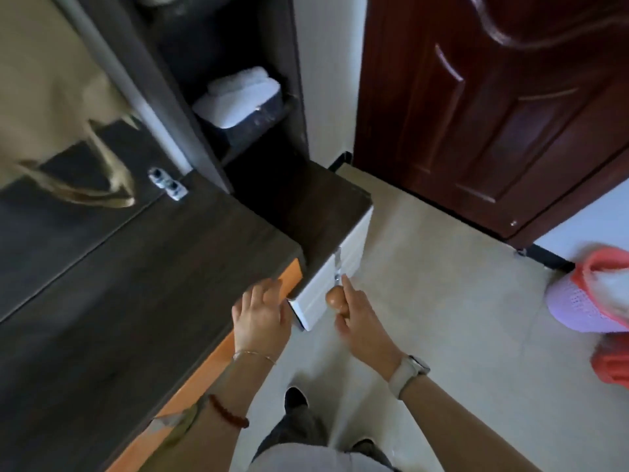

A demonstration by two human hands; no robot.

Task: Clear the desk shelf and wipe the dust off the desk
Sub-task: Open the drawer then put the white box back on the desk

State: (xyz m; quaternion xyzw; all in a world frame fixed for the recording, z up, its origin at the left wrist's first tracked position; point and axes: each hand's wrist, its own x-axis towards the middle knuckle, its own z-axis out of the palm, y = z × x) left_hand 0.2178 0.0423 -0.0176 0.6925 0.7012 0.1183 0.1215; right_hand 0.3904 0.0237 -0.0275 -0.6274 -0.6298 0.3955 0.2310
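Observation:
The dark wood desk (143, 284) with an orange front edge fills the left half of the view. My left hand (262, 311) hovers at the desk's front corner with fingers spread and relaxed, holding nothing. My right hand (357, 321) grips a small tool with a rounded brown wooden handle (335, 299) and a thin metal blade (337, 267) that points up along the front of the white drawer cabinet (326, 287). The dark shelf unit (238, 107) stands behind the desk, with a white folded item in a dark bin (245, 97) on one level.
A beige tote bag (61, 107) with straps lies on the desk's far left. A small metal bracket (168, 183) sits at the desk's back. A dark red door (493, 107) is on the right. A pink and purple basket (592, 294) stands on the tiled floor.

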